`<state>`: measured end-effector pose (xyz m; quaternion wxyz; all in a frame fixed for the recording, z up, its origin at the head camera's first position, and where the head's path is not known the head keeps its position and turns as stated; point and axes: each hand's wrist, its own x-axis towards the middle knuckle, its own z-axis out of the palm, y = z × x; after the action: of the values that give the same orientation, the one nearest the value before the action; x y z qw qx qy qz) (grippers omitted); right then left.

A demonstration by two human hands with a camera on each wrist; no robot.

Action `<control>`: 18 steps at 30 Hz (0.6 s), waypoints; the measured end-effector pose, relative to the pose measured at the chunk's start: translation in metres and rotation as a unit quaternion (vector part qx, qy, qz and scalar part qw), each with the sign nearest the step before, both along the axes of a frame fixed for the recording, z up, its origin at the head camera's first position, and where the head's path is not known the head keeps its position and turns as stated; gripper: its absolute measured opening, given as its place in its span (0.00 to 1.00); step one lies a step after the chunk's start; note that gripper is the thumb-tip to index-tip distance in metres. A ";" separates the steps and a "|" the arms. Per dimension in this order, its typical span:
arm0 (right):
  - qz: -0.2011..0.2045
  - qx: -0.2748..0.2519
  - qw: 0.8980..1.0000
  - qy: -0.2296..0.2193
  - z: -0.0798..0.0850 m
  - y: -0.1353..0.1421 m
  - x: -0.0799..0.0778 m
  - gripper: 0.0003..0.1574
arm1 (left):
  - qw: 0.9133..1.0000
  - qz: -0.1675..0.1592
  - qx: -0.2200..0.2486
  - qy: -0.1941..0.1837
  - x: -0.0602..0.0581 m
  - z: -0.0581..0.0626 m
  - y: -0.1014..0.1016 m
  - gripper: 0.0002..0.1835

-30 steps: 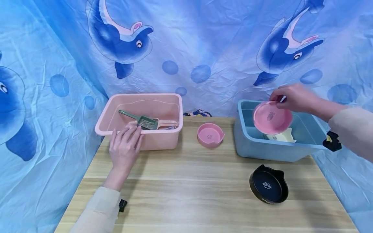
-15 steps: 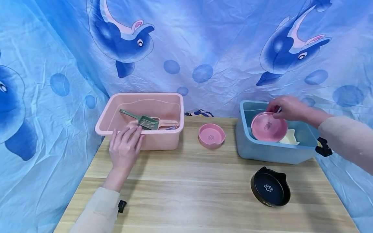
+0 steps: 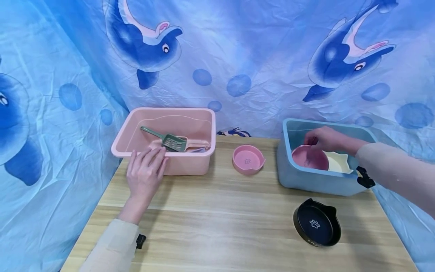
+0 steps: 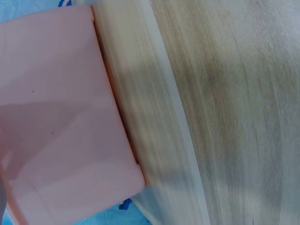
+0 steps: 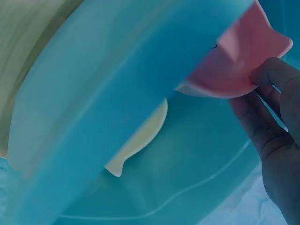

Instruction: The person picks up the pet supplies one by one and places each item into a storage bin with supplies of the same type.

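Observation:
My right hand (image 3: pixel 323 138) reaches into the blue bin (image 3: pixel 312 181) and pinches the rim of a pink pet bowl (image 3: pixel 310 160) between thumb and fingers. The right wrist view shows this bowl (image 5: pixel 241 61) tilted, with a pointed ear on its rim; the bin wall hides part of it. Beside it inside the bin lies a cream cat-eared dish (image 3: pixel 340 163). At the left, my left hand (image 3: pixel 145 173) rests its fingertips on the front rim of a pink bin (image 3: pixel 188 165). In that bin lies a green slotted litter scoop (image 3: pixel 174 142).
Between the bins, a second pink bowl (image 3: pixel 248 160) with a paw print sits on the wooden table (image 3: pixel 217 219). A black cat-eared bowl (image 3: pixel 316 223) stands in front of the blue bin. A blue dolphin-print cloth (image 3: pixel 258 45) hangs behind the table.
My right hand has lowered the pink bowl from above the blue bin's rim down into the bin, beside the cream dish. The left hand stays on the pink bin's rim.

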<state>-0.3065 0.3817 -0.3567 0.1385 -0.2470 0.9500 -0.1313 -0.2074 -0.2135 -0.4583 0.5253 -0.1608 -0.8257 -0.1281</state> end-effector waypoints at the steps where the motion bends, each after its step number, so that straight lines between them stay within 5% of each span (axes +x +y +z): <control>1: 0.004 -0.001 1.000 -0.003 -0.004 -0.001 -0.001 0.09 | 1.000 0.000 0.000 0.004 0.000 0.000 0.000 0.16; 11: 0.023 0.016 0.999 -0.037 -0.035 -0.004 -0.011 0.07 | 1.000 -0.001 -0.015 -0.008 -0.001 0.000 0.002 0.15; 18: 0.051 0.029 0.998 -0.030 -0.034 -0.011 -0.021 0.07 | 1.000 0.003 -0.009 -0.011 0.001 0.000 0.000 0.16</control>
<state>-0.3274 0.3704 -0.3912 0.1807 -0.2873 0.9349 -0.1033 -0.2068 -0.2139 -0.4578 0.5150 -0.1614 -0.8332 -0.1206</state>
